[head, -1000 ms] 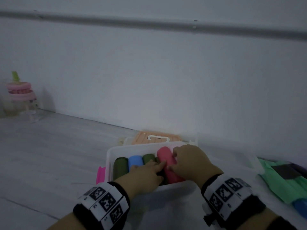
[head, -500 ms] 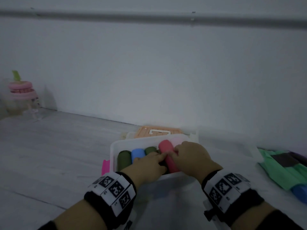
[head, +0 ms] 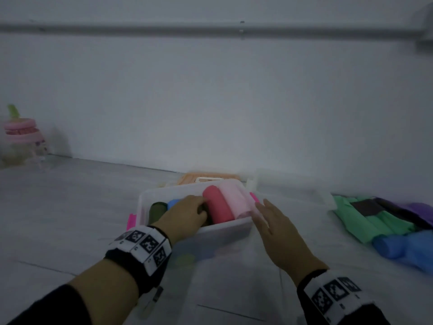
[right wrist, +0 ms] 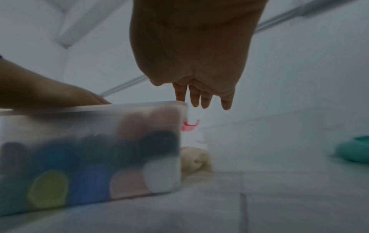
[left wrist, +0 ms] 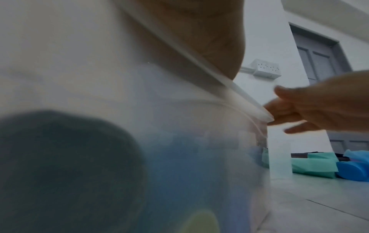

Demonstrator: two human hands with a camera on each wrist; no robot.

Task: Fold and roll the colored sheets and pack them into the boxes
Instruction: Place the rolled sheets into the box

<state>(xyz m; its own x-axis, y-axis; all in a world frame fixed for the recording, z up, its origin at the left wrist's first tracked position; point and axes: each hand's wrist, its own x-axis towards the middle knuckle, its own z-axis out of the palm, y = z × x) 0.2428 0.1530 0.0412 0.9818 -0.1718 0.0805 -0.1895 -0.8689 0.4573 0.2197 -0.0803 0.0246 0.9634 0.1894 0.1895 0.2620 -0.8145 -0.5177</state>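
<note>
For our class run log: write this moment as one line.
left hand: in box, touching red roll | right hand: open beside box

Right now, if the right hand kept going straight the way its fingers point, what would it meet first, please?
Probably the pale pink roll at the box's right end; the right hand is open, fingers aimed at it. Depth is unclear, so it might pass above.

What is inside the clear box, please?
The clear box holds rolled sheets: a red roll, a pink roll, a blue roll and a dark green roll. The left hand covers others.
</note>
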